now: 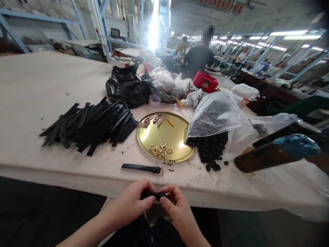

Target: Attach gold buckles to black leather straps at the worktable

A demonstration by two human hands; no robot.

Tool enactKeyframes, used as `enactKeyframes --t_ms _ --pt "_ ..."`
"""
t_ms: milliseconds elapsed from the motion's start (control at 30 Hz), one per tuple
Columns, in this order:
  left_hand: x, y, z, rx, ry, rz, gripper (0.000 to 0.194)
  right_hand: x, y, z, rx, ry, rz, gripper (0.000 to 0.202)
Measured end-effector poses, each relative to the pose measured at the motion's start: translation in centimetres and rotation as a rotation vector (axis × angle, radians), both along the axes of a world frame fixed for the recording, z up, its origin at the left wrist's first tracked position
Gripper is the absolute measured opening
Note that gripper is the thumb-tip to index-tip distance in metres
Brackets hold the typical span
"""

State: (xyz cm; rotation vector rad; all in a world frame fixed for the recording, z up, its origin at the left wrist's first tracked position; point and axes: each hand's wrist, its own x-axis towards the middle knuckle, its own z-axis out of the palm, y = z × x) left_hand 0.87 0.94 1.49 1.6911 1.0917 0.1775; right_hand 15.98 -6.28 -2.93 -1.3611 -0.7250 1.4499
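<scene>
Both hands meet just below the table's front edge. My left hand (pixel 133 200) and my right hand (pixel 173 202) pinch the two ends of a short black strap (pixel 152 195) between fingers and thumbs. One finished black strap with a gold buckle (pixel 142 168) lies on the table right above my hands. Behind it a round gold tray (pixel 177 137) holds a small heap of gold buckles (pixel 159 151). A pile of black straps (pixel 89 123) spreads to the left of the tray.
A clear plastic bag (pixel 218 120) spills small black loops (pixel 209 151) right of the tray. A black bag (pixel 128 87), tape roll (pixel 154 100), white bags and a red box (pixel 205 81) lie behind. A person in black works at the far end.
</scene>
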Motion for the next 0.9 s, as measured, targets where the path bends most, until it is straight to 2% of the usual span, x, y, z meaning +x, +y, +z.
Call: enactKeyframes --t_ms 133,200,400,500,667,733,900 --pt "-0.2 0.1 -0.4 -0.082 -0.030 0.029 0.007 0.9 -0.1 -0.3 0.127 -0.329 0.049 0.018" --pt "-0.2 0.0 -0.7 -0.078 -0.034 0.030 0.007 1.1 -0.2 -0.4 0.140 -0.395 0.085 0.016" --pt "-0.1 -0.2 -0.6 -0.057 -0.028 -0.004 0.007 0.6 0.3 0.3 0.071 -0.327 0.230 0.015" --pt "-0.3 0.0 -0.1 -0.043 -0.022 -0.027 0.011 0.2 0.5 0.4 0.058 -0.292 0.205 0.018" --pt "-1.4 1.1 0.5 -0.104 -0.036 -0.071 0.036 0.5 0.5 0.0 0.004 -0.227 0.149 0.023" --pt "-1.8 1.6 0.2 -0.113 -0.002 -0.082 0.029 0.5 0.4 -0.2 0.001 -0.235 0.157 0.023" --pt "-2.0 2.1 -0.9 -0.256 -0.031 -0.101 0.015 0.3 0.2 -0.6 0.033 -0.371 0.190 0.016"
